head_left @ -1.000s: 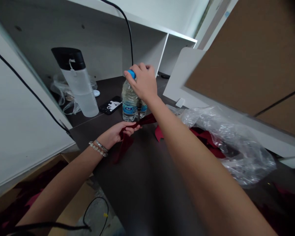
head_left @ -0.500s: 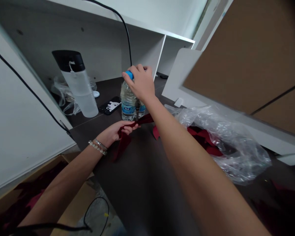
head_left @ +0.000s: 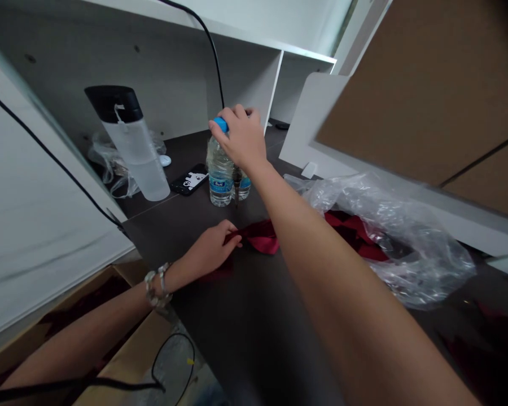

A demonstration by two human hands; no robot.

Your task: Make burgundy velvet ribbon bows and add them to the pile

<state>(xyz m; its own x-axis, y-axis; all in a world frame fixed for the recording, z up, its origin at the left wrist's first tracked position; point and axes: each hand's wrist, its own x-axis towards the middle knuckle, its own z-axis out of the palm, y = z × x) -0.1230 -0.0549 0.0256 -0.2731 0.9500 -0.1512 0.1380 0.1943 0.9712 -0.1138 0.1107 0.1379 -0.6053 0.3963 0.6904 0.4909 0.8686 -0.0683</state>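
My left hand (head_left: 215, 243) pinches a dark red ribbon (head_left: 260, 237) just above the dark desk. The ribbon stretches to the right and passes behind my right forearm. Over the tops of two water bottles (head_left: 220, 183) that stand side by side, my right hand (head_left: 242, 135) is curled, its thumb by a blue cap. A slim dark rod with a narrow tip, like a soldering iron (head_left: 237, 189), points down against the bottles, its upper part hidden by my hand. The ribbon is apart from that tip, on the near side.
Left of the bottles are a phone (head_left: 190, 180) and a frosted bottle (head_left: 138, 158) with a black lid. A clear plastic bag (head_left: 423, 265) with red ribbons lies at the right. Black cables (head_left: 214, 51) hang nearby. A cardboard box (head_left: 131, 355) stands below the desk's left edge.
My left hand has drawn the ribbon toward me, away from the rod's tip and the bottles. The right hand keeps its place on the bottle tops.
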